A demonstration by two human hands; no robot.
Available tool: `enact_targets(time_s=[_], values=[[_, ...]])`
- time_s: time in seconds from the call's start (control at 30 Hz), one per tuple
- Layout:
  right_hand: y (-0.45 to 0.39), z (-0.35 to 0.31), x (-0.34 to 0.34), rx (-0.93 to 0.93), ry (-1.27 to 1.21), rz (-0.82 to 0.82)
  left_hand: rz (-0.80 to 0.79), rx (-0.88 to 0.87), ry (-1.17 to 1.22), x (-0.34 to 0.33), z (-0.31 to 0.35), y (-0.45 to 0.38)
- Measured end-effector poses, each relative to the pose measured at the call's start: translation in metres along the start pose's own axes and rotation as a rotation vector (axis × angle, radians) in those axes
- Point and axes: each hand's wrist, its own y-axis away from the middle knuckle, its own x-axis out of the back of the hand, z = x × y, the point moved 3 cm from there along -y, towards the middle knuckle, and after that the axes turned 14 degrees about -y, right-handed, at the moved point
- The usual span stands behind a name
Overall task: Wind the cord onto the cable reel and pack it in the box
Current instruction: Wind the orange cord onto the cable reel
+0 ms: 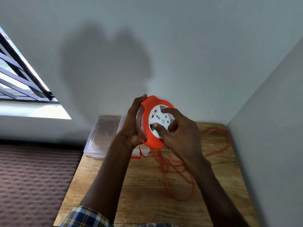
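An orange cable reel [151, 140] with a white socket face is held up above the wooden table [147, 190]. My left hand [132, 123] grips its left rim from behind. My right hand [178, 133] rests on the white face, thumb and fingers pressed into its recesses. The orange cord [180, 176] hangs from the reel's underside and lies in loose loops on the table, trailing toward the right wall. A clear plastic box [105, 136] with its lid stands at the table's back left, partly hidden by my left arm.
Grey walls close in the table at the back and on the right [270, 128]. A brown quilted mattress [32, 177] lies to the left of the table. A barred window [19, 76] is at the upper left.
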Motion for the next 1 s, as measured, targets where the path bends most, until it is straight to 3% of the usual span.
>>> enact_targets(time_s=[0.1, 0.23, 0.4, 0.57, 0.77, 0.93, 1.0], values=[[0.000, 0.001, -0.005, -0.124, -0.007, 0.054, 0.018, 0.007, -0.020, 0.000, -0.003, -0.002], [0.000, 0.003, 0.002, 0.056, -0.028, 0.009, 0.019, 0.010, -0.012, 0.002, -0.002, 0.000], [-0.002, 0.013, 0.009, 0.263, -0.122, -0.296, 0.004, 0.028, 0.008, 0.007, -0.002, 0.001], [-0.002, 0.009, 0.008, 0.251, -0.022, -0.391, 0.007, 0.002, 0.013, 0.008, 0.001, 0.002], [-0.002, 0.009, 0.010, 0.272, 0.103, -0.253, 0.007, 0.023, -0.025, 0.005, -0.002, 0.004], [0.003, -0.002, 0.007, 0.006, -0.015, -0.015, -0.009, -0.016, -0.023, -0.006, 0.003, 0.005], [0.003, -0.006, 0.005, -0.014, 0.025, 0.016, -0.015, -0.023, -0.017, -0.009, 0.002, 0.004]])
